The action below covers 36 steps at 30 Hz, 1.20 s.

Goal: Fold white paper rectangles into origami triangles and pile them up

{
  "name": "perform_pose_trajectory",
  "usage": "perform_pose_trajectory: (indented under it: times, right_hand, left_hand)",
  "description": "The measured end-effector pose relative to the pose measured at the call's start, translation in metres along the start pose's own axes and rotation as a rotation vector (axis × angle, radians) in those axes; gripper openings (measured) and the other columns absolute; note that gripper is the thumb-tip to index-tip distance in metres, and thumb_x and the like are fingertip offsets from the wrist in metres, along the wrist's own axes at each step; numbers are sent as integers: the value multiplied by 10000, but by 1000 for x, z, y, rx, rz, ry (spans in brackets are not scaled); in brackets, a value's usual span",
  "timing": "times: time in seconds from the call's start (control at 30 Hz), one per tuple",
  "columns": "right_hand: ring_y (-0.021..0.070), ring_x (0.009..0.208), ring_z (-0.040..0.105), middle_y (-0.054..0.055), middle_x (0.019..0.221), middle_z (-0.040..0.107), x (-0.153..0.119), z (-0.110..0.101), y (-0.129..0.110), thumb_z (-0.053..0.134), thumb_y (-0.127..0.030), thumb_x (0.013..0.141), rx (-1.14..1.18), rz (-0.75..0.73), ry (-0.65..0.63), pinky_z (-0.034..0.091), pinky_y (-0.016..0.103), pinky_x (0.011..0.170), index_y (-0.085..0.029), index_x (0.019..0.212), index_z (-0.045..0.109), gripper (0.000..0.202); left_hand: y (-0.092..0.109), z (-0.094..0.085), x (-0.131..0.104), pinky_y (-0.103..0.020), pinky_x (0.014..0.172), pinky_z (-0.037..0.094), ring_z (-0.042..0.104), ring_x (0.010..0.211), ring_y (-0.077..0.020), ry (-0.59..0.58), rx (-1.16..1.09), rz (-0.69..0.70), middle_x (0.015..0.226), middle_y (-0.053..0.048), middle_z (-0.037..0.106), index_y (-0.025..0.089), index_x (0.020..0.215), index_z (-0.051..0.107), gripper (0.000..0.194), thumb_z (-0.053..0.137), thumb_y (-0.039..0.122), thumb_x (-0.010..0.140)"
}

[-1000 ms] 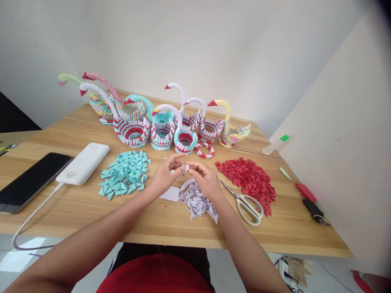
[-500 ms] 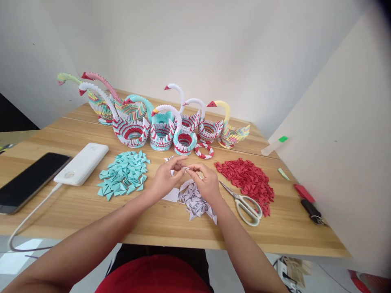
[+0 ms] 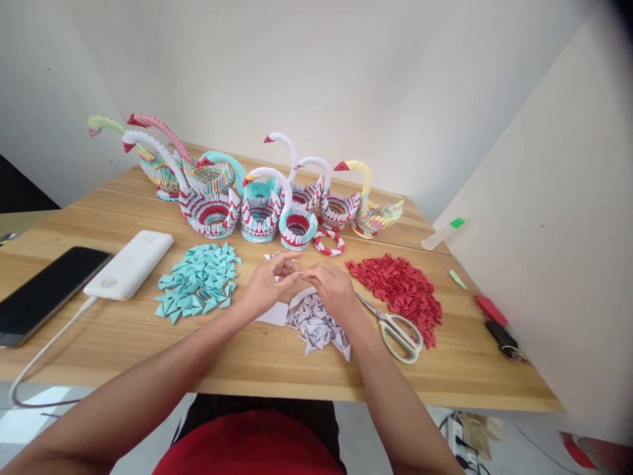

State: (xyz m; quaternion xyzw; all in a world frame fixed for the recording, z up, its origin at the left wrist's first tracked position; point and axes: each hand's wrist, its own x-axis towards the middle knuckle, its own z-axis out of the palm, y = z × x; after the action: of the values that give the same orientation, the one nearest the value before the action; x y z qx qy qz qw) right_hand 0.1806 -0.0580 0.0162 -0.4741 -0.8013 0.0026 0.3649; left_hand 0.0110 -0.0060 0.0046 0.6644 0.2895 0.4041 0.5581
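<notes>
Between the fingertips of my left hand (image 3: 270, 284) and my right hand (image 3: 332, 290) is a small white piece of paper (image 3: 301, 275), pinched from both sides and mostly covered by the fingers. Below my right hand lies a pile of folded white paper triangles (image 3: 319, 324). Flat white paper (image 3: 273, 314) rests on the table under my left hand. A heap of turquoise folded triangles (image 3: 198, 280) sits to the left, and red folded triangles (image 3: 398, 293) are heaped to the right. Scissors (image 3: 395, 330) with pale handles lie beside my right wrist.
Several folded-paper swans (image 3: 212, 211) stand along the back, with a red and white paper ring (image 3: 329, 243) in front. A phone (image 3: 47, 290) and a cabled white power bank (image 3: 128, 264) lie left. A green-capped glue tube (image 3: 442, 235) and a black key fob (image 3: 502, 336) lie right.
My right hand has turned, its fingers curling further over the small white paper. My left hand keeps its pinch. The whole view has shifted slightly.
</notes>
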Motion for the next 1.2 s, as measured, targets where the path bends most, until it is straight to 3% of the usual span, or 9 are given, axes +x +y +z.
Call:
perform_pose_trajectory:
  times: [0.3, 0.67, 0.87, 0.93, 1.03, 1.2]
  right_hand:
    - [169, 777, 600, 31, 817, 655, 0, 4, -8, 505, -218, 907, 184, 267, 41, 446, 279, 733, -198, 844, 597, 113]
    - [175, 802, 655, 25, 895, 708, 1, 12, -10, 606, -284, 825, 583, 557, 105, 495, 292, 740, -206, 936, 655, 145]
    - [152, 721, 629, 3, 784, 687, 1, 16, -11, 640, -291, 786, 676, 646, 206, 484, 272, 682, -205, 837, 656, 101]
    - [150, 713, 624, -1, 761, 673, 0, 17, -9, 643, -300, 782, 699, 671, 263, 484, 274, 683, -205, 824, 647, 104]
    - [147, 699, 617, -10, 727, 650, -2, 20, -6, 643, -300, 778, 696, 706, 322, 484, 280, 682, -207, 825, 639, 104]
    - [147, 708, 625, -4, 739, 653, -2, 23, -7, 635, -284, 778, 705, 694, 353, 487, 278, 676, -203, 823, 621, 94]
  left_hand:
    - [4, 2, -3, -279, 743, 514, 634, 782, -143, 43, 225, 86, 908, -44, 676, 167, 1173, 559, 384, 596, 166, 791]
    - [0, 3, -6, -307, 775, 513, 638, 775, -149, 117, 288, 152, 961, -57, 666, 170, 1233, 548, 410, 590, 174, 825]
    - [2, 5, -10, -417, 922, 466, 635, 863, -195, 155, 550, 396, 970, -71, 696, 193, 1190, 598, 343, 587, 198, 847]
    - [3, 5, -11, -397, 912, 483, 643, 917, -201, 145, 481, 359, 1058, -85, 689, 198, 1233, 570, 373, 580, 227, 861]
    - [5, 5, -10, -334, 854, 522, 656, 966, -199, 127, 313, 193, 1130, -87, 681, 196, 1223, 583, 348, 553, 252, 881]
    - [6, 7, -9, -309, 802, 527, 676, 872, -203, 60, 285, 95, 966, -43, 739, 186, 986, 712, 190, 609, 230, 832]
